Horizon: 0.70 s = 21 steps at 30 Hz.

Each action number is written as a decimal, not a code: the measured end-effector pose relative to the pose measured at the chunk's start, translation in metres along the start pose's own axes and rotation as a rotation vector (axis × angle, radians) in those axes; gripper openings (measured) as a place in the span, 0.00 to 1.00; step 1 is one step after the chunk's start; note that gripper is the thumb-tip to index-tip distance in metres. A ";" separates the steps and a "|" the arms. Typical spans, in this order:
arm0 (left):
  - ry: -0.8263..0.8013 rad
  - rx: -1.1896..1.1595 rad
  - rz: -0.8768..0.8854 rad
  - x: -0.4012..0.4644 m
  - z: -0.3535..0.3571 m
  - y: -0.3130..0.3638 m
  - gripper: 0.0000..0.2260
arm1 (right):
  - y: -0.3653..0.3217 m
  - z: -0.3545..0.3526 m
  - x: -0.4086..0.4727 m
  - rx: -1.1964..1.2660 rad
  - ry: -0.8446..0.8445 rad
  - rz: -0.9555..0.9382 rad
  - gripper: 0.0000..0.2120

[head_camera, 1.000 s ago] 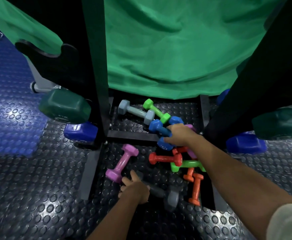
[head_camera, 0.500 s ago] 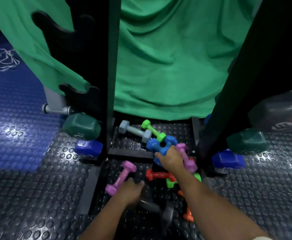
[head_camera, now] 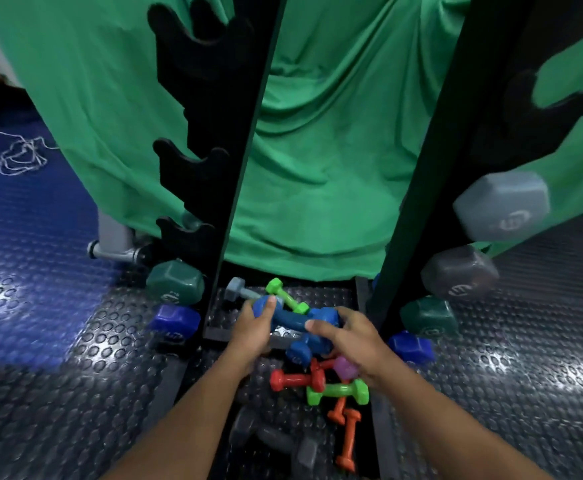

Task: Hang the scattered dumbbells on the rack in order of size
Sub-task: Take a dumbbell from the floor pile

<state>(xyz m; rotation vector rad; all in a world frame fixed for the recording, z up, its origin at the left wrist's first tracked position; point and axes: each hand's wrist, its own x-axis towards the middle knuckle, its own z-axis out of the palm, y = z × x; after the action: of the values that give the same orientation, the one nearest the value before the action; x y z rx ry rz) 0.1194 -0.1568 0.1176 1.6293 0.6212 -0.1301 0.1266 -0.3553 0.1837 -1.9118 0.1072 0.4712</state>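
A blue dumbbell (head_camera: 292, 318) is lifted above the floor pile between the rack's two black uprights. My left hand (head_camera: 253, 329) grips its left head, and my right hand (head_camera: 349, 336) holds its right head. A second blue dumbbell (head_camera: 304, 348) lies just below. Under my hands lie a red dumbbell (head_camera: 295, 379), a green one (head_camera: 338, 393), orange ones (head_camera: 349, 441), a purple one (head_camera: 345, 368), a dark grey one (head_camera: 276, 441), a light grey one (head_camera: 238, 291) and another green one (head_camera: 285, 299). The rack's left upright (head_camera: 207, 133) has bare cradles.
Large dumbbells hang low on the rack: dark green (head_camera: 174, 282) and blue (head_camera: 174, 322) heads on the left, grey (head_camera: 503, 206), dark grey (head_camera: 459, 271), green (head_camera: 428, 315) and blue (head_camera: 411, 346) heads on the right. A green cloth (head_camera: 317, 150) hangs behind. Studded rubber floor lies all around.
My left hand left the dark grey dumbbell and moved up onto the blue dumbbell's left head. Both hands now hold it raised. The view tilted upward, showing more of the rack.
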 end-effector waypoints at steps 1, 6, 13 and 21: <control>0.046 -0.040 0.035 -0.005 -0.002 0.011 0.26 | -0.011 -0.005 -0.007 0.031 -0.009 -0.014 0.23; 0.146 -0.065 0.243 -0.053 -0.008 0.084 0.21 | -0.063 -0.030 -0.052 0.145 0.005 -0.128 0.19; 0.085 -0.071 0.462 -0.116 -0.012 0.172 0.10 | -0.128 -0.074 -0.110 0.294 0.148 -0.325 0.26; 0.159 -0.024 0.761 -0.196 -0.018 0.275 0.11 | -0.224 -0.132 -0.188 0.306 0.193 -0.639 0.23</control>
<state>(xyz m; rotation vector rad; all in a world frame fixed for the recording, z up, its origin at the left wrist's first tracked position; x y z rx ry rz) 0.0766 -0.2100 0.4491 1.7586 0.0866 0.5645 0.0559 -0.4164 0.4911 -1.5739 -0.2865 -0.1549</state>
